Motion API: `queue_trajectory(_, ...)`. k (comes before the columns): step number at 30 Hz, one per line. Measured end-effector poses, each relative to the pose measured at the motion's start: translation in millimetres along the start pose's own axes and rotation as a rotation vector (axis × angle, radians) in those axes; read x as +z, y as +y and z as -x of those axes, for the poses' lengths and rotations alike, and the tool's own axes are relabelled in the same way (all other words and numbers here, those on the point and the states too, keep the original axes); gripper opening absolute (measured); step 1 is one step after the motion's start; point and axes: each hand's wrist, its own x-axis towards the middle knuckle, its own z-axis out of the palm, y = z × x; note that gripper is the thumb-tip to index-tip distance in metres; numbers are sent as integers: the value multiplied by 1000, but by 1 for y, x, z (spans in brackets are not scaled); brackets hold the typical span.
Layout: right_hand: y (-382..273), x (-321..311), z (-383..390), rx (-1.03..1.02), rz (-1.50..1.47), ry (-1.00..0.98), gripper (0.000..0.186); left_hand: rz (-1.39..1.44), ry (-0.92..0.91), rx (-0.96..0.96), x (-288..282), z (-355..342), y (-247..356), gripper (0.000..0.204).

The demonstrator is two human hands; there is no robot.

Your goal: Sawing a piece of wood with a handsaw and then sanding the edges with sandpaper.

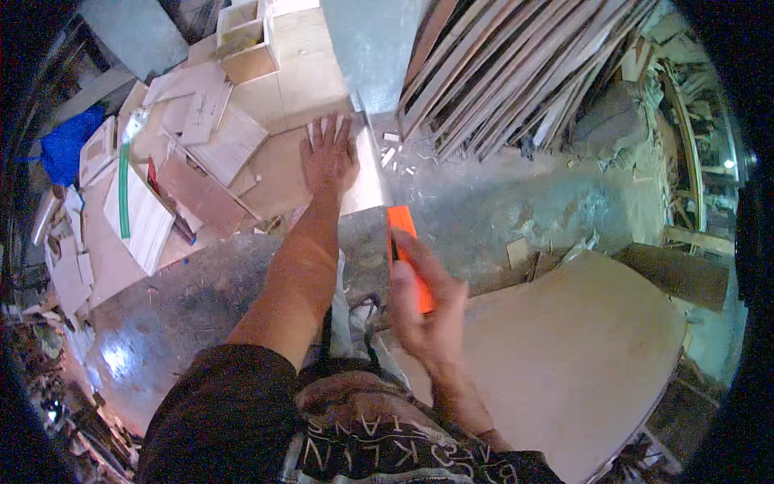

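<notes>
Plywood, near its right edge: left hand flat, unclenched; my right hand grips an orange tool mid-body, likely light, stiff.

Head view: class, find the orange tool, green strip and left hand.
Orange tool [400, 217], head view: upper end.
Green strip [124, 194], head view: middle.
Left hand [330, 160], head view: back of hand.

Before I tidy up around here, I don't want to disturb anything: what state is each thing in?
Left grip: open, palm down on the brown board.
Brown board: lying under that palm.
Right grip: closed around the orange tool, blurred.
Orange tool: held; finer details unclear.
Small wooden box: open-topped.
Blue sheet: crumpled.
Wooden strips: piled together.
</notes>
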Motion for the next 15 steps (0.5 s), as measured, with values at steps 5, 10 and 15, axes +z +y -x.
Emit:
queue_trajectory(5, 7, -25, 15, -62, 88, 80, 50, -5, 29, -7, -4, 3, -3, 58)
queue_trajectory(10, -27, -21, 17, -25, 271, 127, 38, 5, -1, -24, -12, -1, -4, 57)
queue_trajectory(15, 24, 2, -76, -123, 177, 136, 31, 79, 93, 17, -11, -1, 17, 57)
